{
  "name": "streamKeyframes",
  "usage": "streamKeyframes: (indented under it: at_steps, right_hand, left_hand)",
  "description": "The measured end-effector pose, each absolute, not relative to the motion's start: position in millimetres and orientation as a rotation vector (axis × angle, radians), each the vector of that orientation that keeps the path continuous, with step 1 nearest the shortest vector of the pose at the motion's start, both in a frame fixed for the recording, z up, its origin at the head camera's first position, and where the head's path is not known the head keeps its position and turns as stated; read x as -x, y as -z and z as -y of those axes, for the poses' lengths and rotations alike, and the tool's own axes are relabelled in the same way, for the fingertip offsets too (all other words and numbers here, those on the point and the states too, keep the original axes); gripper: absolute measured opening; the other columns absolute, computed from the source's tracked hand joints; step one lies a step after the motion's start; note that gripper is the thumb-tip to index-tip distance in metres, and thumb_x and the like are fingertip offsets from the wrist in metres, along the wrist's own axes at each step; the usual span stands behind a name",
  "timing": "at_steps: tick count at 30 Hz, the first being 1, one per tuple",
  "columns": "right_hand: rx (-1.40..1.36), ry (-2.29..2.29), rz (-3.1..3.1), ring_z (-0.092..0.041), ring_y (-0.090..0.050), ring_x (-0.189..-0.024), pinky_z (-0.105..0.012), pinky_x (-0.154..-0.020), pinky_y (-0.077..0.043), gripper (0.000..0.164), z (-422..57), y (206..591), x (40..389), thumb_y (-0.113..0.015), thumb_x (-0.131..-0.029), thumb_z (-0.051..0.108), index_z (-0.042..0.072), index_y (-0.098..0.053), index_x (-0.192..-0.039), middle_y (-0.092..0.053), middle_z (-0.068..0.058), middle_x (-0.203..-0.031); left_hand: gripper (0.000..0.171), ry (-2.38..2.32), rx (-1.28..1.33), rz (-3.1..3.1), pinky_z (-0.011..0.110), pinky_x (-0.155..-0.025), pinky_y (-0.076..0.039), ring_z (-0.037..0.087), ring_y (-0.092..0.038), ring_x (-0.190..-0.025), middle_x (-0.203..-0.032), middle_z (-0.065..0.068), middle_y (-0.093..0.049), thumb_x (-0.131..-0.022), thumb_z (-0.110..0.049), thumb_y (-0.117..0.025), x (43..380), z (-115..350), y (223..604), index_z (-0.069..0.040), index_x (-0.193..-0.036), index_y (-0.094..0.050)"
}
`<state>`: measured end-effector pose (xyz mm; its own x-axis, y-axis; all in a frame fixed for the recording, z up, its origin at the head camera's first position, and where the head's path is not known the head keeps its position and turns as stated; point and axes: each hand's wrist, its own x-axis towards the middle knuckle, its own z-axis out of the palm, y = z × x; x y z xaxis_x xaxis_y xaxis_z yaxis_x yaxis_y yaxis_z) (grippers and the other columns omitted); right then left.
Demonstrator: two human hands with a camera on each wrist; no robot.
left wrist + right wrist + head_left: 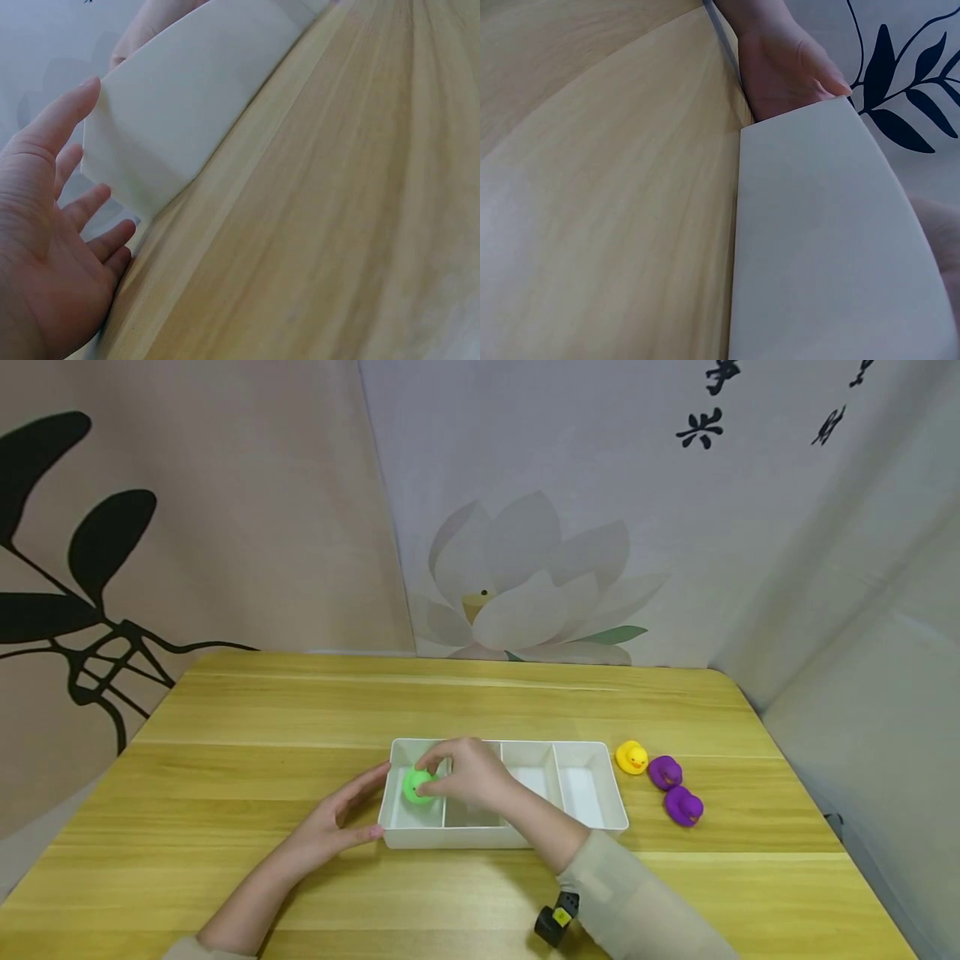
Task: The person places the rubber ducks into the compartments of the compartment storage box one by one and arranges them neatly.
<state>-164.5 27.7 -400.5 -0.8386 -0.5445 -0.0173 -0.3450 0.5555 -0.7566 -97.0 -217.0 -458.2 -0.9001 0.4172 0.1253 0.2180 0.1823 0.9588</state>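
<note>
A white tray (457, 838) with several compartments in a row rests on the wooden table. Inside its leftmost compartment is a small green rubber duck (413, 787), partly covered by fingers. My right hand (471, 772) reaches over the tray from the right and pinches the duck between thumb and fingers. At the tray's left end, my left hand (330, 828) spreads its thumb and fingers along the short side. In the left wrist view, the left thumb (71, 112) touches the tray's upper edge, the other fingers loosely extended by the end wall.
Right of the tray lie a yellow rubber duck (632, 757) and two purple ducks, one farther back (665, 772) and one nearer (684, 807). A black device (557, 920) hangs at the right wrist. Printed curtains (540, 443) stand behind the table (300, 702).
</note>
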Motion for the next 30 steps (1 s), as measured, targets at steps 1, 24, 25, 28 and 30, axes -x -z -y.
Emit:
streamKeyframes:
  at_steps: [1, 24, 25, 28, 30]
  right_hand:
    - [0.742, 1.142, -2.544, -0.010, -0.058, -0.081, -0.027, -0.071, -0.047, 0.025, -27.2, 400.7, 164.9, -0.085, -0.079, 0.025, 0.018, -0.077, -0.102, -0.065, 0.016, -0.083]
    - [0.764, 0.925, -2.622, -0.010, -0.062, -0.093, -0.029, -0.080, -0.048, 0.020, -21.2, 401.1, 165.2, -0.085, -0.079, 0.028, 0.021, -0.077, -0.096, -0.066, 0.018, -0.083]
    - [0.760, 0.926, -2.622, -0.010, -0.062, -0.092, -0.029, -0.078, -0.049, 0.020, -21.5, 400.8, 165.0, -0.084, -0.079, 0.029, 0.021, -0.077, -0.097, -0.066, 0.019, -0.083]
    - [0.731, 0.942, -2.631, -0.010, -0.062, -0.092, -0.029, -0.077, -0.049, 0.022, -23.5, 397.7, 164.4, -0.083, -0.080, 0.030, 0.022, -0.077, -0.099, -0.066, 0.020, -0.083]
    - [0.717, 0.966, -2.634, -0.011, -0.062, -0.093, -0.030, -0.076, -0.049, 0.022, -25.6, 393.5, 163.6, -0.082, -0.081, 0.031, 0.022, -0.077, -0.101, -0.066, 0.020, -0.083]
  left_hand:
    - [0.075, -1.805, -0.618, -2.285, 0.070, -0.108, -0.017, 0.046, -0.028, -0.140, -0.154, 0.026, -0.034, -0.089, -0.003, -0.070, 96.9, 217.1, 458.2, -0.007, -0.154, -0.033]
    - [0.074, -1.801, -0.596, -2.276, 0.070, -0.108, -0.017, 0.047, -0.027, -0.140, -0.155, 0.024, -0.033, -0.090, -0.004, -0.069, 96.1, 217.3, 458.7, -0.007, -0.155, -0.032]
    - [0.074, -1.800, -0.596, -2.274, 0.070, -0.108, -0.017, 0.047, -0.027, -0.140, -0.155, 0.024, -0.033, -0.090, -0.004, -0.069, 96.1, 217.4, 458.9, -0.007, -0.155, -0.032]
    - [0.074, -1.800, -0.592, -2.274, 0.070, -0.108, -0.017, 0.048, -0.027, -0.140, -0.155, 0.024, -0.033, -0.090, -0.004, -0.069, 96.2, 217.3, 459.0, -0.007, -0.154, -0.032]
    - [0.074, -1.802, -0.590, -2.274, 0.071, -0.108, -0.017, 0.048, -0.027, -0.140, -0.155, 0.024, -0.033, -0.090, -0.004, -0.069, 96.4, 217.3, 458.8, -0.007, -0.154, -0.032]
